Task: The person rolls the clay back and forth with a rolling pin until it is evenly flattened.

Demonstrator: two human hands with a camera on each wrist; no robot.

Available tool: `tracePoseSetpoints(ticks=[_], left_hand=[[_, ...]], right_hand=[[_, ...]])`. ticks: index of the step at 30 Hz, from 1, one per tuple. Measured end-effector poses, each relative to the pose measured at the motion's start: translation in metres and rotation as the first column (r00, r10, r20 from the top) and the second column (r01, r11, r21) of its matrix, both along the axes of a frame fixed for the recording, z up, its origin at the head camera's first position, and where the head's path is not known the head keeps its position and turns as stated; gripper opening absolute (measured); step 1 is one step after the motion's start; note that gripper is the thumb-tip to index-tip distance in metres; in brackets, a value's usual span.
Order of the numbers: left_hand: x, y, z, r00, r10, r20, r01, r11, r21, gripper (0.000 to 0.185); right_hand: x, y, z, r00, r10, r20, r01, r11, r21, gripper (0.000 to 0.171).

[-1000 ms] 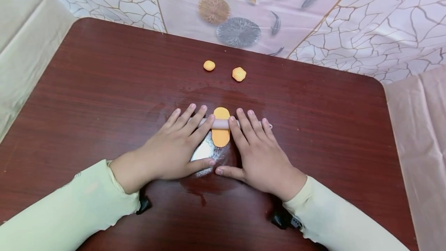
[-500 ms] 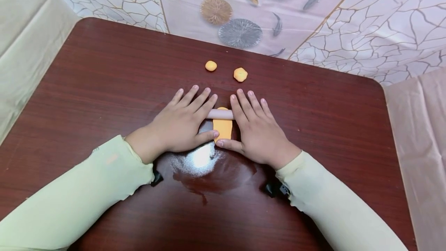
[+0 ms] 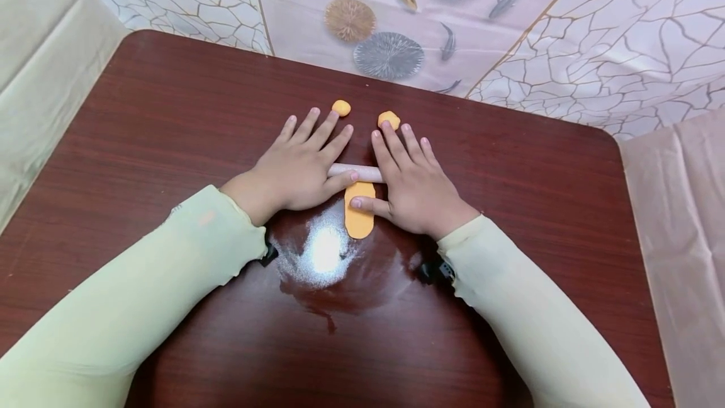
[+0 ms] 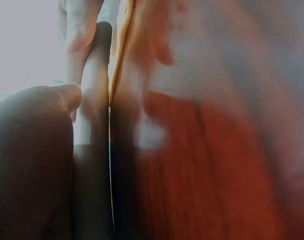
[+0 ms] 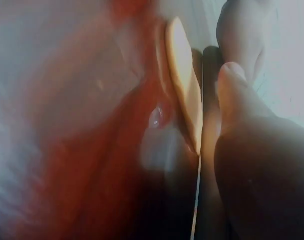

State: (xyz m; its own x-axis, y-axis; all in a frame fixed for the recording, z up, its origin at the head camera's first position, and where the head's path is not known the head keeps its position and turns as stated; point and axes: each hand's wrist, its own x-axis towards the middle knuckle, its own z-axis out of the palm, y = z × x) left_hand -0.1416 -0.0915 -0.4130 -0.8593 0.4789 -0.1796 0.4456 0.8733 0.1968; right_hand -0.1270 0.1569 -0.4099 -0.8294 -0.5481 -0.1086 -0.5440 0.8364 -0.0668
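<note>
A pale rolling pin (image 3: pixel 368 174) lies crosswise at the far end of a flattened orange dough strip (image 3: pixel 359 224). My left hand (image 3: pixel 297 167) rests flat on the pin's left part, fingers straight and spread. On its right part lies my right hand (image 3: pixel 420 189), also flat; its thumb extends over the strip. The palms hide both pin ends. The left wrist view shows the pin (image 4: pixel 92 170) beneath the hand; in the right wrist view the dough (image 5: pixel 184 80) lies thin beside it. My fingertips reach the two dough pieces behind; contact cannot be told.
A small smooth orange dough ball (image 3: pixel 342 107) and a lumpier dough piece (image 3: pixel 389 119) sit toward the back of the dark red-brown table (image 3: pixel 187 93). A wet-looking smear with a bright reflection (image 3: pixel 326 254) lies before the strip. Patterned cloth (image 3: pixel 391 55) hangs behind.
Both hands have moved away from me, rolling the pin from the middle of the dough strip to its far end. The strip's near part is uncovered, and fingertips now reach the two dough pieces.
</note>
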Motion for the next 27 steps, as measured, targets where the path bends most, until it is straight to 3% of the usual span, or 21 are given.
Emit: tracePoseSetpoints(ticks=[7, 14, 27], left_hand=[[-0.018, 0.005, -0.002, 0.996, 0.087, 0.007, -0.087, 0.994, 0.066, 0.085], [-0.035, 0.005, -0.003, 0.990, 0.138, 0.015, -0.139, 0.989, 0.055, 0.083], [-0.058, 0.005, 0.000, 0.985, 0.152, 0.085, -0.154, 0.988, 0.015, 0.074]], right_hand=[[-0.019, -0.001, 0.000, 0.998, -0.038, 0.045, 0.039, 0.999, -0.011, 0.107], [-0.038, -0.003, -0.003, 0.997, -0.069, 0.039, 0.069, 0.997, -0.018, 0.101], [-0.066, -0.008, -0.001, 0.983, -0.148, 0.111, 0.152, 0.988, -0.027, 0.091]])
